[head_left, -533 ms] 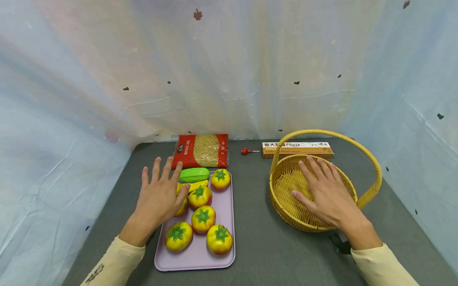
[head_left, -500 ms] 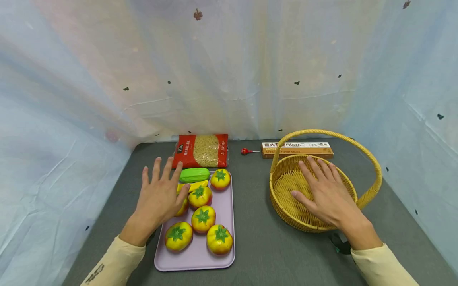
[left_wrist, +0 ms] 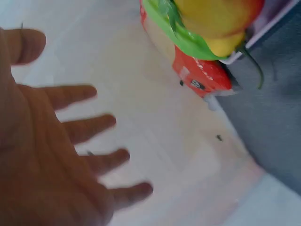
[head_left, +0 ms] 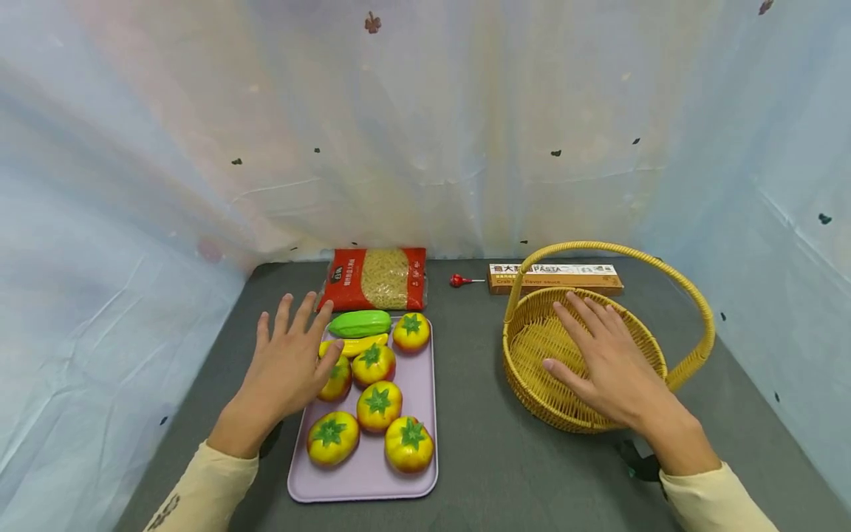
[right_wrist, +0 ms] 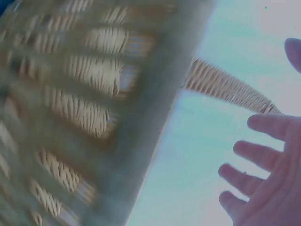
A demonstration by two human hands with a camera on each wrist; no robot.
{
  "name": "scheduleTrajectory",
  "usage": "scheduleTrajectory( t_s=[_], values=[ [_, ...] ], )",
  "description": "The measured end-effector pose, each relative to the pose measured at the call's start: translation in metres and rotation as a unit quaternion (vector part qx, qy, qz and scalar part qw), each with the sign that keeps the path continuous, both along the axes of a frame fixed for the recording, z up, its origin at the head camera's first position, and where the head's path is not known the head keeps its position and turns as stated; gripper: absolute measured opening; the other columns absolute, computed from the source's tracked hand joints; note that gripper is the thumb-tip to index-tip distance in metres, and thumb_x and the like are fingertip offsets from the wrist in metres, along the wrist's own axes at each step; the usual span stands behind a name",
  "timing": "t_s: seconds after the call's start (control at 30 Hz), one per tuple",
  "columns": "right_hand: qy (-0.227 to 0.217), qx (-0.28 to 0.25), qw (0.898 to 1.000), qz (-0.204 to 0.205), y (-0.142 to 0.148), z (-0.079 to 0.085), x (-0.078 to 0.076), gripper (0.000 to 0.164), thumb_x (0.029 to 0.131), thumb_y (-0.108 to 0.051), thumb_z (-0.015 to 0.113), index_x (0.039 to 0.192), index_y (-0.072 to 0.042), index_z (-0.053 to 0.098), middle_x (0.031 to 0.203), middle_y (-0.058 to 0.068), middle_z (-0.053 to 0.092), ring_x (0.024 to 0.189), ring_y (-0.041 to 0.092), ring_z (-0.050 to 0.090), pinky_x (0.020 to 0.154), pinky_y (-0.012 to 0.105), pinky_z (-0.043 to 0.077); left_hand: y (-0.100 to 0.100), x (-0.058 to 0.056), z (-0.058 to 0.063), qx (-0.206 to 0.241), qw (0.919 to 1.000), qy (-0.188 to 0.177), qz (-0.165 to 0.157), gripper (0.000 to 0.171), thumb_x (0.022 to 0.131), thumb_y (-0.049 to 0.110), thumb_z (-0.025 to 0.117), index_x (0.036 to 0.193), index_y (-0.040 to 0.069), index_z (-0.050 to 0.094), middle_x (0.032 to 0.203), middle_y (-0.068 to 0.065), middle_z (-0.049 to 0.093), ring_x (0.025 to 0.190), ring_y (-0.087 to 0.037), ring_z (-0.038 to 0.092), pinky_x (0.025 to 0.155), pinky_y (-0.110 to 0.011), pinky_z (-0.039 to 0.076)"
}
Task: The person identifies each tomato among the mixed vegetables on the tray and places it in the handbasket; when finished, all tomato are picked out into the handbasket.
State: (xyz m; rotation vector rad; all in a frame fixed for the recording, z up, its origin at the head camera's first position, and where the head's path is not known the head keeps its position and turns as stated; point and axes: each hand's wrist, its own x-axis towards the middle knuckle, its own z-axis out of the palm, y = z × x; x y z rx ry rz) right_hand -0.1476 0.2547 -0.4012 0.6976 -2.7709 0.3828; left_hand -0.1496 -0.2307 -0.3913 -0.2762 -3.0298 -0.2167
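Observation:
My left hand [head_left: 286,369] hovers with spread fingers over the left edge of a lilac tray [head_left: 359,486], holding nothing. On the tray lie several yellow-red fruits with green leafy tops, such as the front right one [head_left: 408,445]. Behind them are a yellow banana-like piece [head_left: 355,346] and a ribbed green vegetable [head_left: 360,324]. My right hand [head_left: 608,369], fingers also spread and palm down, is above a round yellow wicker basket [head_left: 541,355] with a tall hoop handle. In the left wrist view the left palm [left_wrist: 42,155] shows bare.
A red bag of pasta [head_left: 384,278] lies behind the tray. Right of it are a small red lollipop-like thing [head_left: 459,280] on a white stick and a long pasta box [head_left: 555,279] behind the basket. Pale curtains [head_left: 425,133] enclose the dark grey table [head_left: 465,414].
My left hand has shifted slightly left, uncovering more of the yellow piece and the fruit beside it. My right hand is nearly where it was. The head view has tilted a little.

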Motion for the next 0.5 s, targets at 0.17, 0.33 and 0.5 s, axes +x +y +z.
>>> scheduleTrajectory(
  t_s=[0.17,0.33,0.5],
  values=[
    [0.001,-0.089,0.994,0.055,-0.017,0.001,0.012,0.086,0.098,-0.035,0.083,0.172,-0.023,0.039,0.177,0.008,0.038,0.158,0.040,0.041,0.123,0.065,0.039,-0.031,-0.005,-0.006,0.091,0.9947,-0.006,-0.048,0.069,0.111,0.030,0.062,0.170,0.005,0.037,0.176,-0.029,0.030,0.161,-0.059,0.022,0.125,-0.082,0.020],
    [0.005,-0.134,0.985,0.109,-0.045,-0.001,0.029,0.083,0.093,-0.031,0.088,0.166,-0.027,0.049,0.171,-0.001,0.048,0.154,0.026,0.052,0.127,0.029,0.040,-0.056,-0.011,-0.019,0.159,0.9855,-0.008,-0.059,0.059,0.112,0.020,0.062,0.165,0.001,0.044,0.171,-0.031,0.038,0.157,-0.057,0.033,0.122,-0.081,0.028],
    [-0.044,-0.176,0.970,0.162,-0.077,-0.013,0.044,0.077,0.095,-0.035,0.086,0.164,-0.031,0.051,0.168,-0.006,0.052,0.151,0.019,0.056,0.122,0.032,0.049,-0.068,-0.022,-0.032,0.163,0.9852,-0.017,-0.052,0.055,0.110,0.016,0.063,0.161,-0.001,0.049,0.167,-0.034,0.043,0.153,-0.057,0.040,0.122,-0.080,0.031]
  ],
)
